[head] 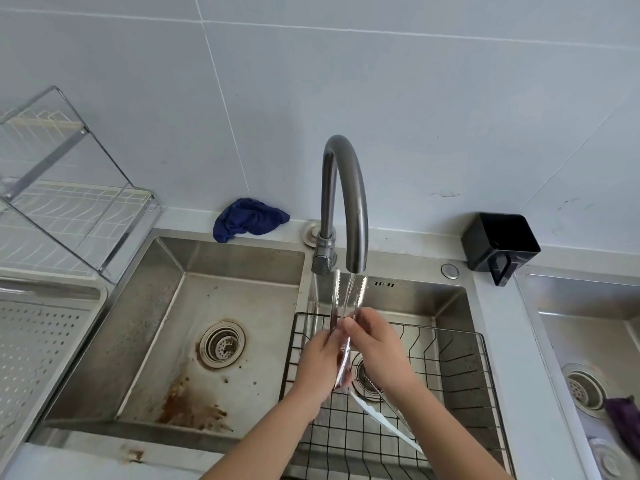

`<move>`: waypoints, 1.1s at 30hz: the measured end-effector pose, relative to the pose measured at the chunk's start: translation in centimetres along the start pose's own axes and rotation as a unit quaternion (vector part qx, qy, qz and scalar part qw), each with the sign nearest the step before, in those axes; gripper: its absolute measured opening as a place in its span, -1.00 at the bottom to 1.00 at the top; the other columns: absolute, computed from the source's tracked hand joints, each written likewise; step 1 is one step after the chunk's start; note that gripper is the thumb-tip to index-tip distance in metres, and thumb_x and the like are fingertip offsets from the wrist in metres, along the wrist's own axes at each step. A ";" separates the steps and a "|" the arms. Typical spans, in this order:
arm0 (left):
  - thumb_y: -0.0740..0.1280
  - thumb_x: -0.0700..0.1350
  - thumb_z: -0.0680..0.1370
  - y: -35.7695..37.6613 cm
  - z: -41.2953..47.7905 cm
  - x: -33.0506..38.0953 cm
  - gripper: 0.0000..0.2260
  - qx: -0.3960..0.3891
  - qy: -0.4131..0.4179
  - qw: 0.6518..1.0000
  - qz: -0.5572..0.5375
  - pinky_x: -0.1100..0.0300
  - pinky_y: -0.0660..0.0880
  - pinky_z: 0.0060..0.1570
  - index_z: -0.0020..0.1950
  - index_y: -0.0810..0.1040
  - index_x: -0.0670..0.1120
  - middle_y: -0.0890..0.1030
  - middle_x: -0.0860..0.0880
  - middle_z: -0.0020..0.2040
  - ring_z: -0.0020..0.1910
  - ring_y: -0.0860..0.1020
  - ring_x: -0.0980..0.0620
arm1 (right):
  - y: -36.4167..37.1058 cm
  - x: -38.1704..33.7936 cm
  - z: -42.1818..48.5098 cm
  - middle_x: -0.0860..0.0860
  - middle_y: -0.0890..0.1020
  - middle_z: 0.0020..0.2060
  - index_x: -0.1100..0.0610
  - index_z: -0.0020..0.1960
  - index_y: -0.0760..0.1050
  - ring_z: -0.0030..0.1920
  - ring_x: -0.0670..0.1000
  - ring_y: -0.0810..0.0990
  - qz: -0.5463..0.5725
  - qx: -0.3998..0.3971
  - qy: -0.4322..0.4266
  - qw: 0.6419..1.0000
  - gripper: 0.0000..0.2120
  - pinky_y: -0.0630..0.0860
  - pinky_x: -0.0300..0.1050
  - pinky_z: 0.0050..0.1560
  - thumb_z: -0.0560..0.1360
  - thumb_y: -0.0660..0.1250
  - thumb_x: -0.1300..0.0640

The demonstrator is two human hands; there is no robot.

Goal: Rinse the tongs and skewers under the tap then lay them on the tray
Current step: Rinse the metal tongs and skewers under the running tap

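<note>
Tongs [335, 296] held over the right-hand basin, directly under the spout of the arched tap [358, 202]. The two metal arms spread apart and point up and away from the person, and the right arm has a toothed edge. Running water [352, 282] falls between the arms and over them.

The left hand [320, 362] grips the lower part of the tongs, with its fingers curled round it. The right hand [375, 344] pinches the right arm of the tongs between thumb and fingers, just above the left hand. Both forearms enter from the bottom edge.

The joined end of the tongs lies between the two hands and is blurred by water, so its form cannot be made out. Below the hands a black wire basket [433, 328] sits in the basin. A long white strip [381, 422] lies in it, partly hidden by the right forearm; what it is cannot be told.

The perforated metal tray [38, 344] lies at the far left, well apart from the tongs and cut off by the frame edge. Behind it stands a wire dish rack [79, 202]. The left basin [242, 299] shows rust stains and a drain strainer [221, 342]. A blue cloth [247, 220] lies on the ledge left of the tap, and a black container [498, 240] stands to its right. A second sink [588, 306] at the far right holds a purple cloth [623, 422].
</note>
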State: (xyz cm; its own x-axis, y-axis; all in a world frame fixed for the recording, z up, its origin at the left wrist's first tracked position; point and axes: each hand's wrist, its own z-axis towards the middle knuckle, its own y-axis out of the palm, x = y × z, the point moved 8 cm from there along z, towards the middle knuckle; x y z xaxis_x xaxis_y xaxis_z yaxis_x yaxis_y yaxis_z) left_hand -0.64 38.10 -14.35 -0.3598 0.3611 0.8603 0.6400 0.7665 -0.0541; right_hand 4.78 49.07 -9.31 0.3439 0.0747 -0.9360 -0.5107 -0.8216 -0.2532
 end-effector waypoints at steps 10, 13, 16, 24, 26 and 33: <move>0.36 -0.23 0.51 0.7 1.6 3.8 -0.63 0.008 0.063 0.996 -0.069 0.08 0.59 0.09 0.28 0.61 0.04 0.73 0.01 0.00 0.04 0.68 0.04 | -1.6 -2.1 -0.9 -0.11 0.58 -0.20 -0.09 -0.11 0.40 -0.22 -0.17 0.54 -0.197 -0.053 -0.005 0.979 -0.82 0.36 -0.27 -0.28 0.68 0.20 0.00; 0.38 -0.21 0.59 -0.1 2.4 4.2 -0.68 0.049 0.058 0.996 -0.053 0.11 0.58 0.06 0.35 0.55 -0.07 0.74 -0.04 -0.03 -0.01 0.69 0.05 | -1.4 -1.7 -1.3 0.00 0.64 -0.10 0.05 0.05 0.46 -0.08 0.01 0.59 -0.178 -0.074 0.008 0.981 -0.82 0.47 -0.07 -0.08 0.69 0.19 -0.04; 0.38 -0.27 0.58 -0.4 2.8 4.8 -0.71 0.076 0.058 0.995 -0.033 0.19 0.51 -0.25 0.27 0.56 -0.03 0.71 -0.13 -0.12 -0.22 0.64 0.03 | -1.2 -1.2 -1.5 -0.01 0.59 -0.20 0.09 0.00 0.42 -0.21 -0.01 0.52 -0.169 -0.074 0.008 0.983 -0.78 0.45 -0.06 -0.13 0.68 0.19 -0.05; 0.26 -0.15 0.67 -2.4 3.7 4.8 -0.81 0.113 0.025 0.989 -0.089 0.18 0.47 -0.55 0.04 0.66 -0.18 0.68 -0.10 -0.38 -0.50 0.60 -0.02 | -1.0 -0.6 -1.5 -0.04 0.59 -0.29 -0.23 -0.12 0.44 -0.35 0.01 0.67 -0.064 -0.034 0.015 0.997 -0.84 0.49 -0.33 -0.44 0.65 0.22 -0.13; 0.28 -0.28 0.63 -1.7 3.5 4.7 -0.79 0.076 0.020 0.991 -0.107 0.16 0.56 -0.44 0.22 0.59 -0.10 0.74 -0.07 -0.25 -0.35 0.69 -0.01 | -1.0 -0.3 -1.4 -0.12 0.62 -0.27 -0.26 -0.03 0.48 -0.35 -0.09 0.63 -0.038 -0.032 0.015 0.999 -0.91 0.60 -0.21 -0.38 0.64 0.24 -0.15; 0.25 -0.33 0.63 -1.0 3.4 4.4 -0.75 0.080 0.010 0.992 -0.100 -0.04 0.68 -0.28 0.21 0.61 -0.12 0.74 -0.19 -0.10 -0.16 0.74 -0.17 | -1.3 0.8 -1.8 -0.19 0.66 -0.23 -0.32 0.01 0.52 -0.41 -0.11 0.58 0.012 -0.008 0.039 0.999 -0.83 0.49 -0.25 -0.45 0.47 0.30 -0.32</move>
State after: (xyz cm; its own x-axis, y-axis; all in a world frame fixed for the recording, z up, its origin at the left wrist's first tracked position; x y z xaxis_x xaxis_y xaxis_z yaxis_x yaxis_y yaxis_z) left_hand -5.16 40.74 -12.22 -0.4536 0.1845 0.8719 0.4416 0.8963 0.0400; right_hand 7.12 49.16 -9.28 0.3923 0.0123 -0.9197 -0.5068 -0.8316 -0.2273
